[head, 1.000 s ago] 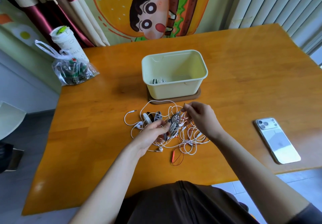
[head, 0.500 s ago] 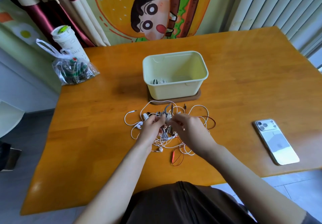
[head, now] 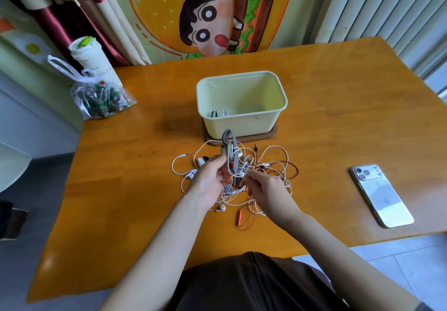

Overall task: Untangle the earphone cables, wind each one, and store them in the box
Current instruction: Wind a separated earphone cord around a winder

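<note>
Forearms outstretched, left grip [head: 209, 180] and right grip [head: 268, 190] side by side, fingers curled in pinches.

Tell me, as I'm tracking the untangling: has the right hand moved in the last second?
Yes. The right hand drew back from the box, nearer the table front edge.

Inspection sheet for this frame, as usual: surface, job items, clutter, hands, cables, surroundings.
Surface: wooden table, orange top.
Job's things: cream box on a brown base, some earphones inside; tangle in front of it.
Clutter: phone at right; plastic bag and cup far left.
Grippers: left hand holds a grey cable upright; right hand pinches the tangle.
Cables: white, grey and a red cable, knotted.
Surroundings: curtain, cartoon hanging, blinds.
</note>
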